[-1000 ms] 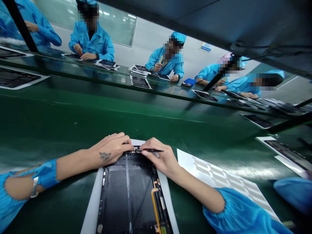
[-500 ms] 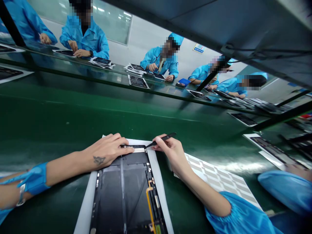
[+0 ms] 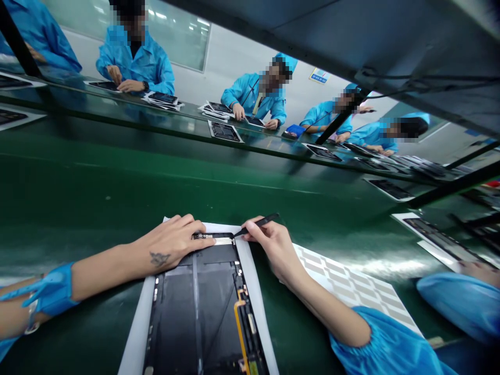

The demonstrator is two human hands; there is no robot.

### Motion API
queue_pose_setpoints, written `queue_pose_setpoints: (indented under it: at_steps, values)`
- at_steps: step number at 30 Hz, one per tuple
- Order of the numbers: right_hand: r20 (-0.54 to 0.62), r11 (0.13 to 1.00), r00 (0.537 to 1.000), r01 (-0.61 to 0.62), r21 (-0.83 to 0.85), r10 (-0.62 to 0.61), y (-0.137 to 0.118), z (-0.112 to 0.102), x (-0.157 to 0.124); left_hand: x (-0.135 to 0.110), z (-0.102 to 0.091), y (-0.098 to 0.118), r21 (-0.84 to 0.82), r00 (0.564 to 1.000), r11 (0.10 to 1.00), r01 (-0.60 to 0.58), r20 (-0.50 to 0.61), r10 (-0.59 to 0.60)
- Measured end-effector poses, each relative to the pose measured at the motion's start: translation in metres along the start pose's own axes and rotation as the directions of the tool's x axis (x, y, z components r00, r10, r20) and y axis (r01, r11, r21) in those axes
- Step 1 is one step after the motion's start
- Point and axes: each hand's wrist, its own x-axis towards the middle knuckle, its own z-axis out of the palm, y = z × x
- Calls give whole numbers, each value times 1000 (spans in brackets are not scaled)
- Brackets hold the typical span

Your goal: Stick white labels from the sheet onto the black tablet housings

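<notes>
In front of me an opened tablet [image 3: 214,297], its dark inner side up, lies on a white sheet [image 3: 135,333]. My left hand [image 3: 177,239] rests on its far left corner, with thumb and forefinger stretched out. The thumb touches a small white strip [image 3: 224,241] near the far edge. Between the fingers of my right hand [image 3: 275,245] is a pair of dark tweezers [image 3: 260,224]. Their tip meets the far right corner of the tablet, by the end of the strip. An orange flex cable [image 3: 239,323] runs along the tablet's right side.
A sheet of pale stickers [image 3: 351,286] lies right of my right hand. Beyond the green table [image 3: 117,182], co-workers in blue handle tablets on a raised belt [image 3: 187,122]. Black posts [image 3: 457,185] and a neighbour's blue sleeve [image 3: 461,304] are at the right.
My right hand and the tweezers have shifted very slightly; my left hand stays in place. A tablet on the far belt has moved a little to the right.
</notes>
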Motion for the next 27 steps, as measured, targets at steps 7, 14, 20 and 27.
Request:
queue_pose_setpoints:
  at_steps: [7, 14, 20, 27]
  values:
    - [43, 983, 992, 120, -142, -114, -3, -3, 0, 0, 2, -1, 22, 999, 1000, -16, -30, 16]
    - [482, 630, 722, 681, -373, -496, -28, 1, 6, -1, 3, -2, 7, 996, 999, -44, -78, 45]
    - [787, 300, 576, 809, -506, -224, -43, 26, 23, -1, 2, -2, -16, 993, 999, -47, -108, 45]
    - [846, 210, 531, 834, -510, -53, -61, 37, 27, 0, 2, -1, -9, 994, 999, -41, -99, 40]
